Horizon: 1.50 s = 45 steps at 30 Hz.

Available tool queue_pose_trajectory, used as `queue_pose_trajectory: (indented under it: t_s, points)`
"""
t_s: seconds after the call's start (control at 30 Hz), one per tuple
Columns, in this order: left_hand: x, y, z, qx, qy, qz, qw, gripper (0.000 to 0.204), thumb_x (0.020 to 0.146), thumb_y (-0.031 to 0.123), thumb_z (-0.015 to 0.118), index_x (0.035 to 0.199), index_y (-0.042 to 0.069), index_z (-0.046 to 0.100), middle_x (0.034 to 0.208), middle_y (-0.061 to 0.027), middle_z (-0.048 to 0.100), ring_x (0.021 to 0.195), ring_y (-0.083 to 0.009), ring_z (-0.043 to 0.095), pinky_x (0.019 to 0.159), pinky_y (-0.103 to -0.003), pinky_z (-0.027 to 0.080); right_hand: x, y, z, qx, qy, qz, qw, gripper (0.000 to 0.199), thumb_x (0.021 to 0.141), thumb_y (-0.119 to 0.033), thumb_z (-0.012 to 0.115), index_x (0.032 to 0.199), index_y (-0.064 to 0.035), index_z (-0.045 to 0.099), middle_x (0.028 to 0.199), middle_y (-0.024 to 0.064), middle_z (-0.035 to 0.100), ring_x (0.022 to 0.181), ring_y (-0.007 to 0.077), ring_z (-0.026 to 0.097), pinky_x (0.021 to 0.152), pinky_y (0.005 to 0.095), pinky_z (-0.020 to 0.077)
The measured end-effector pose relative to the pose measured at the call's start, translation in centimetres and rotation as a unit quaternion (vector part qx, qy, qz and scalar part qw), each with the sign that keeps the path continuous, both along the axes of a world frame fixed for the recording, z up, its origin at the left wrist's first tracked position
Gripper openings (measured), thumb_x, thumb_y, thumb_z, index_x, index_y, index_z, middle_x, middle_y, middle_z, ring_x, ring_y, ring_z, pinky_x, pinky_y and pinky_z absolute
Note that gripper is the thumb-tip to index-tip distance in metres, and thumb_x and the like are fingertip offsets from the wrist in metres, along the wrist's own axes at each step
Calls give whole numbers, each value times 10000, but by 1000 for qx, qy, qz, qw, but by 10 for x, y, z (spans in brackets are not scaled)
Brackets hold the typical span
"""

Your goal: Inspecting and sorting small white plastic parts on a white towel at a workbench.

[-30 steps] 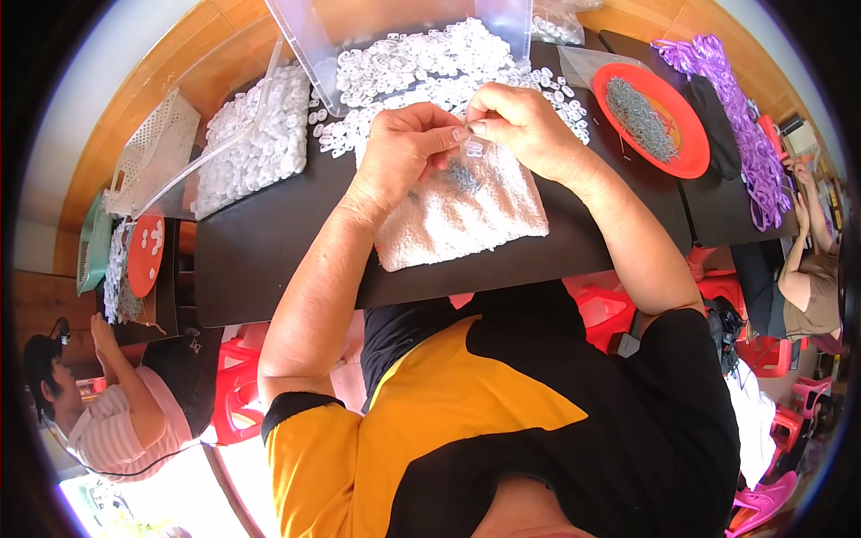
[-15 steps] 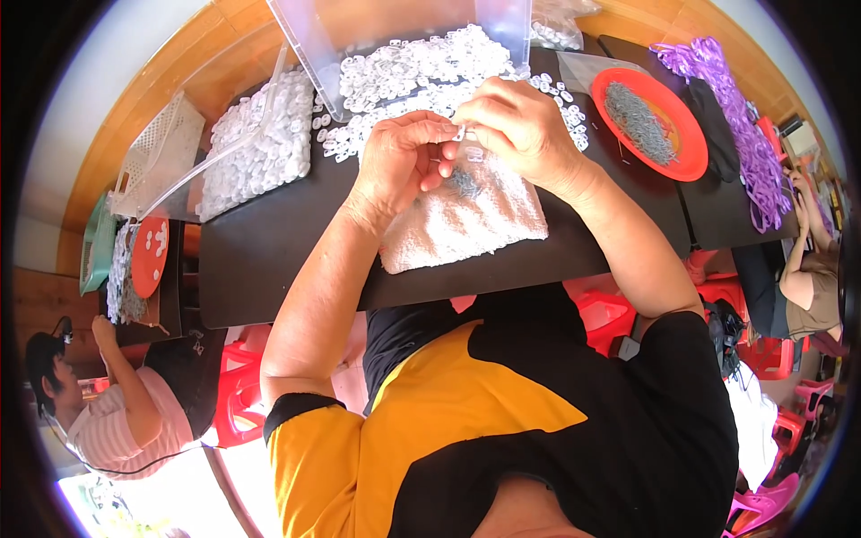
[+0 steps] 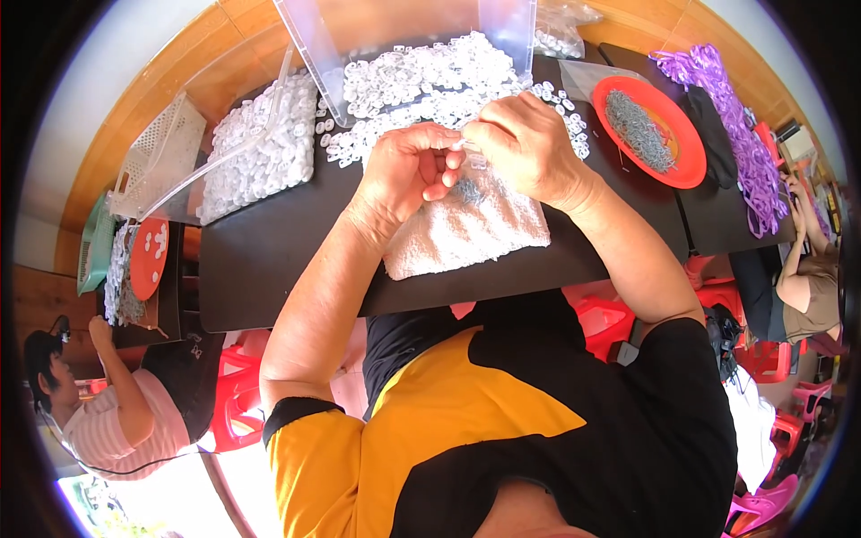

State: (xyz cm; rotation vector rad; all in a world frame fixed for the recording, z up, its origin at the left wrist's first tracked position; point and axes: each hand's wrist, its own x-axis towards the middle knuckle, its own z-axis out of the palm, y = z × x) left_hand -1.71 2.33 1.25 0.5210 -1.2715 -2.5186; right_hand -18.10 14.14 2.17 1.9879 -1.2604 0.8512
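Over a white towel [image 3: 466, 238], my left hand [image 3: 404, 175] and my right hand [image 3: 534, 152] meet fingertip to fingertip. Between them is a small white plastic piece [image 3: 462, 144], mostly covered by the fingers. The left thumb and forefinger pinch it, the other fingers curled below; the right thumb and forefinger close on it from the other side. Thin grey metal pins [image 3: 467, 191] lie in a small heap on the towel under the hands. Just beyond them spreads a pile of white plastic pieces [image 3: 421, 76], each with a hole, spilling from a clear plastic bin [image 3: 316, 54].
A red plate [image 3: 691, 161] of grey metal pins stands on the dark table [image 3: 269, 269] at right, by a black cloth and purple ribbons [image 3: 731, 117]. At left, a clear container holds white pieces [image 3: 260, 152]. People sit at far left [image 3: 134, 403] and far right [image 3: 812, 278].
My right fingers have lowered and closed in over the small white piece, which shows less now. The left hand stays nearly in place. The whole view has shifted slightly.
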Motion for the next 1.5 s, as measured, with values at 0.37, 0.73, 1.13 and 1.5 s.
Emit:
queue_pose_trajectory:
  t_s: [0.37, 0.73, 1.13, 1.5]
  points:
    - [-1, 11, 1, -110, 36, 101, 988, 129, 880, 63, 669, 967, -32, 659, 786, -78, 650, 626, -146, 603, 488, -256, 433, 6, 1, -6, 158, -448, 77, 877, 89, 871, -69, 662, 856, 3, 611, 729, 67, 640, 659, 111, 579, 614, 276, 462]
    - [-6, 17, 3, -176, 16, 124, 976, 146, 950, 129, 599, 967, -14, 626, 792, -80, 631, 646, -145, 596, 501, -249, 418, 7, -1, -10, 186, -413, 56, 890, 101, 856, -112, 667, 857, -20, 625, 698, 83, 645, 609, 168, 615, 581, 301, 476]
    - [-5, 7, -5, -152, 5, 188, 970, 98, 901, 71, 633, 922, -21, 606, 817, -97, 627, 626, -141, 571, 469, -252, 416, -11, 17, 20, 365, -116, -31, 923, 16, 761, -69, 645, 765, -80, 633, 774, 62, 622, 746, 271, 629, 643, 386, 473]
    - [-5, 7, -5, -150, 1, 192, 970, 81, 869, 43, 653, 916, -15, 622, 770, -78, 627, 601, -126, 567, 473, -246, 418, -13, 28, -2, 346, -38, -54, 936, 133, 742, -125, 697, 873, -152, 696, 919, -9, 571, 968, 204, 552, 880, 377, 387]
